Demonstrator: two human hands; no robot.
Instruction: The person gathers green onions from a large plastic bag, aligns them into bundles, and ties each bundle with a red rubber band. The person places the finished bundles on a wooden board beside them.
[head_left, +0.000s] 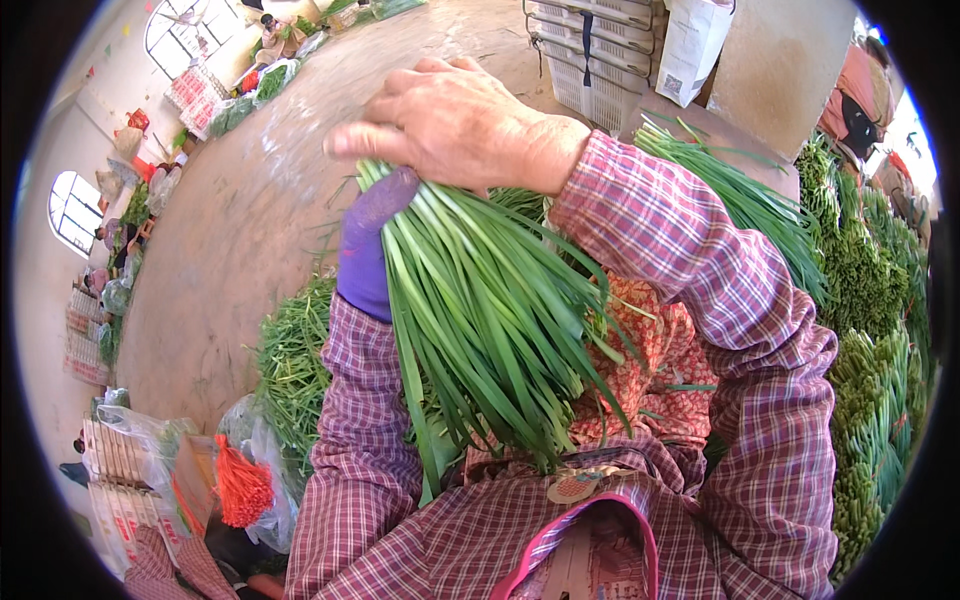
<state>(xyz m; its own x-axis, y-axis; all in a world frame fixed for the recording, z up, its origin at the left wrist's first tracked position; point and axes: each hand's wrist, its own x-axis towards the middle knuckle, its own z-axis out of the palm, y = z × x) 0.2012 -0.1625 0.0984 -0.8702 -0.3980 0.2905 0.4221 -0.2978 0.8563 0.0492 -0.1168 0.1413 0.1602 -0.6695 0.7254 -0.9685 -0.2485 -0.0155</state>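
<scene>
A thick bunch of long green leafy stalks, like garlic chives (487, 300), lies fanned across the front of the body, its pale ends at the top and its leaf tips towards the lap. My left hand (375, 225), in a purple glove, is closed around the bunch near the pale ends. Above it is my bare right hand (450, 127), palm down over those ends, with fingers partly bent and the thumb pointing left. Its palm side is hidden, so whether it grips any stalks does not show.
Loose greens (296, 367) are heaped at the left, near orange-red ties (244, 480) and clear plastic bags. More stalks (735, 187) lie on a board at the right. Stacked white crates (600, 67) stand beyond. Tied bundles (862, 277) line the far right. People sit along the far left wall.
</scene>
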